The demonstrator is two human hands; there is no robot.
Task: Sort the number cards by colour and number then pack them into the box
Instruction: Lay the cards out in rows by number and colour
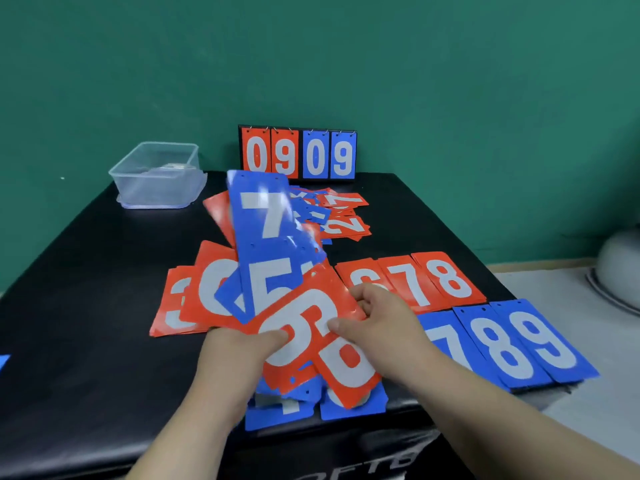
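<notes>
here, l hand (242,351) grip clamped on fanned cards (270,282), r hand (379,318) grip pinching red 6 card (304,313)

The red and blue number cards (448,280) look like thin, glossy plastic that catches glare. The box (152,181) is clear, smooth plastic. The bench (86,271) has a black leather-like cover with a soft sheen. Small metal rings (266,129) top the scoreboard (298,154)

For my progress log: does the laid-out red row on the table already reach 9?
No, the red row shows 6, 7 and 8, ending at the red 8 card.
</notes>
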